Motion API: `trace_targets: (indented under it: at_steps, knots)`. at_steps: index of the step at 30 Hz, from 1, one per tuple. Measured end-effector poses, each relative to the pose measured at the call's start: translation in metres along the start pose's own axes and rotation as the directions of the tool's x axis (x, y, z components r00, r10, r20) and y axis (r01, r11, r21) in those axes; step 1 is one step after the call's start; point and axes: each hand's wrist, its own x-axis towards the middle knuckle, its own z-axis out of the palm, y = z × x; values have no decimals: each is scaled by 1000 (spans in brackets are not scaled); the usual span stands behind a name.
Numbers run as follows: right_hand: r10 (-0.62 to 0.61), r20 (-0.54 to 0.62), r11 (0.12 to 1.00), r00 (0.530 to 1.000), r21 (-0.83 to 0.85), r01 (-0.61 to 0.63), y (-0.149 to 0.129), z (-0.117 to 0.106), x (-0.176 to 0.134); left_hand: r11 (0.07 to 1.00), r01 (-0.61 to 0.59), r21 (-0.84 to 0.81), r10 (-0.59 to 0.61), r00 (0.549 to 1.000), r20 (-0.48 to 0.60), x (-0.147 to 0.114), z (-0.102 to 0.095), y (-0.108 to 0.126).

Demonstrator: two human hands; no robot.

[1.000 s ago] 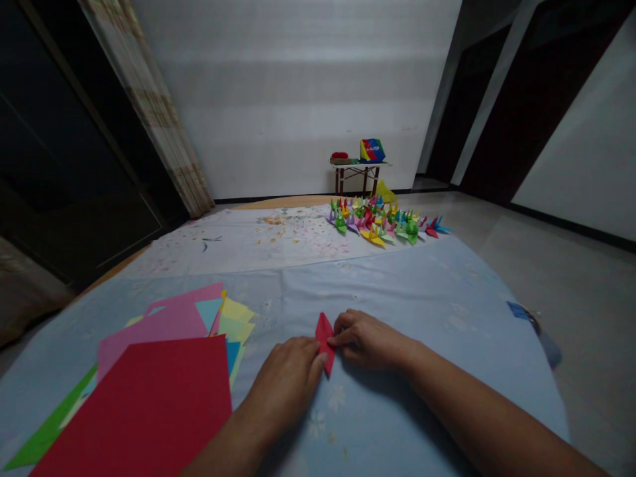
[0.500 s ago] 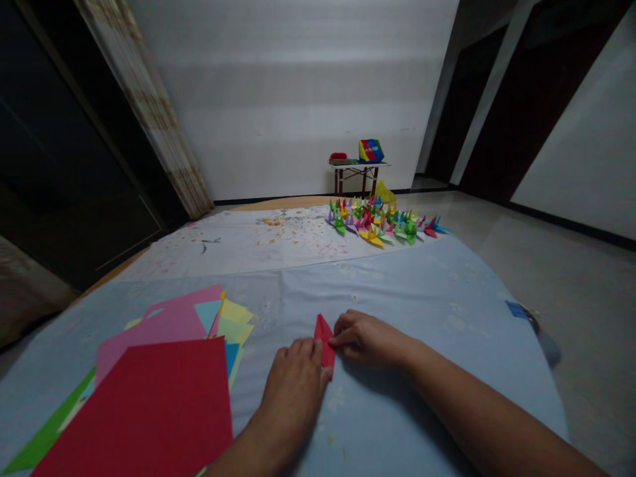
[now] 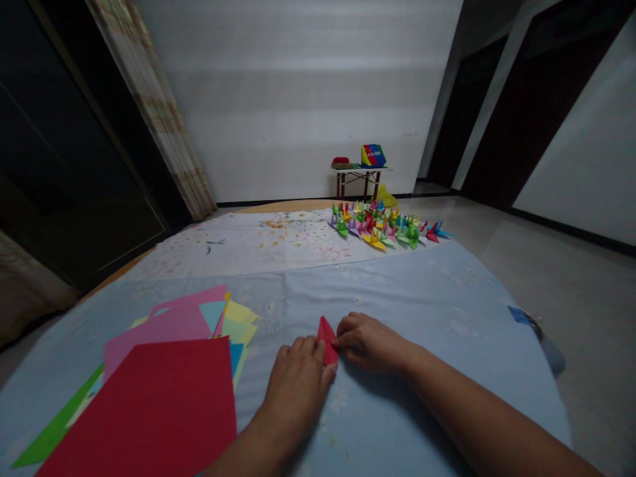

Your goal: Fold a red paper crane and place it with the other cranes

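Folded red paper (image 3: 325,330) is steadied under the left hand (image 3: 297,371), fingers close together, and pinched by the right hand (image 3: 365,339) (mid-fold, seemingly, with firm creasing called for).

That red paper (image 3: 326,330) is folded into a slim, pointed shape and lies lengthwise on the blue cloth (image 3: 397,285), its sharp tip aimed away from the person; its lower part is half covered, so I can't see the whole outline.
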Motion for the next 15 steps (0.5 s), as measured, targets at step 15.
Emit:
trace_targets:
  at_steps: [15]
  knots:
    - [231, -125, 961, 965, 185, -206, -5, 14, 4, 957, 16, -289, -69, 982, -176, 6, 6, -13]
